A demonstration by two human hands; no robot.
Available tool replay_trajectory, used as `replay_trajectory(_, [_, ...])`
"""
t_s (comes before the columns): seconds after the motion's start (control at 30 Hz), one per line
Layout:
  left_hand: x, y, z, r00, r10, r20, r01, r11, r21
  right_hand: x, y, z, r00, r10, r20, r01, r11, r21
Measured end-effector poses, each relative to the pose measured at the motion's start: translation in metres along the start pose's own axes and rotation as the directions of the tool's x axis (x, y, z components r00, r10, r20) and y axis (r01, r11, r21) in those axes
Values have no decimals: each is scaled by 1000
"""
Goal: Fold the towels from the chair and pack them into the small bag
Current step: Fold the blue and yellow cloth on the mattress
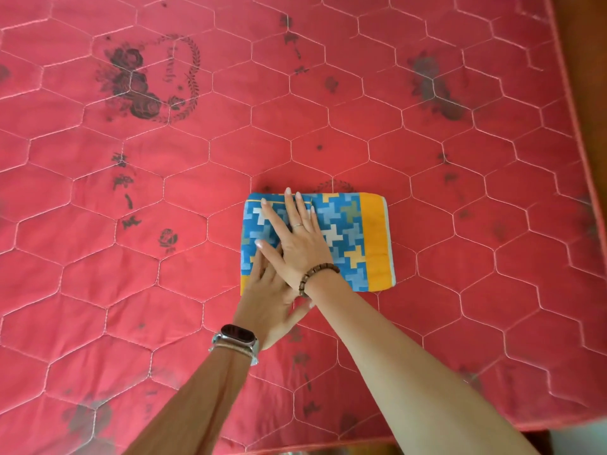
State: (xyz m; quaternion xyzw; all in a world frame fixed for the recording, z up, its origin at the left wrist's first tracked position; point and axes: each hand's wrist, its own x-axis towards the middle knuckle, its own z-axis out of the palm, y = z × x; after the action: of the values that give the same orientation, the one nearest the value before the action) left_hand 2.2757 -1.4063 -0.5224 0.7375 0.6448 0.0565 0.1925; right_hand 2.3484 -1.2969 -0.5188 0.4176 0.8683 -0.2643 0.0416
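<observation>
I note one folded towel [361, 238], blue-patterned with an orange band, lying flat on the red quilted mattress [460, 290], just right of centre. My right hand [295, 238] presses on its left half, fingers straight and spread. My left hand [269, 297] lies crossed beneath the right wrist, fingers straight, tips on the towel's near-left corner. Neither hand grips anything.

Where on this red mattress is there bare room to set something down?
Bare mattress lies left of the folded towel, beyond it toward the rose print, and right of it up to the mattress edge. Crowded only at the towel's near left corner, where the left hand and right hand overlap.
</observation>
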Motion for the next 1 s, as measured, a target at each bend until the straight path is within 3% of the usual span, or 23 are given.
replay_trajectory(0.13, [-21, -12, -5, 997, 27, -71, -33, 995, -90, -7, -5, -7, 1000, 11, -20, -12, 1000, -25])
replay_trajectory(0.27, [-39, -25, -7, 961, -201, -190, 122, 925, -361, -35, -24, -11, 995, 92, -34, -89, 993, 73])
replay_trajectory(0.33, [-41, -27, -9, 909, -386, -157, 239, 792, -561, -51, -36, -12, 989, 148, 6, -147, 980, 135])
replay_trajectory(0.4, [-38, -27, -12, 843, -538, -4, 364, 575, -733, -61, -43, -12, 976, 208, 68, -218, 949, 227])
replay_trajectory(0.47, [-33, -27, -19, 808, -576, 122, 410, 401, -819, -63, -47, -10, 963, 246, 108, -268, 906, 329])
replay_trajectory(0.57, [-18, -30, -29, 816, -548, 182, 358, 233, -904, -57, -46, -10, 948, 294, 125, -314, 790, 527])
replay_trajectory(0.63, [-8, -31, -36, 766, -599, 234, 387, 139, -912, -52, -46, -11, 935, 332, 127, -337, 714, 614])
replay_trajectory(0.7, [-5, -32, -40, 735, -622, 270, 420, 105, -901, -49, -47, -10, 923, 365, 124, -355, 677, 645])
replay_trajectory(0.8, [-1, -29, -49, 765, -583, 274, 395, 89, -914, -49, -45, -10, 907, 406, 109, -361, 620, 697])
replay_trajectory(0.87, [5, -20, -56, 798, -556, 232, 360, 131, -924, -51, -43, -15, 902, 421, 97, -350, 579, 737])
replay_trajectory(0.93, [11, -9, -60, 824, -526, 208, 328, 145, -933, -51, -35, -22, 895, 434, 104, -332, 492, 805])
replay_trajectory(1.0, [16, 6, -65, 846, -502, 181, 288, 145, -946, -49, -25, -31, 888, 435, 149, -311, 329, 892])
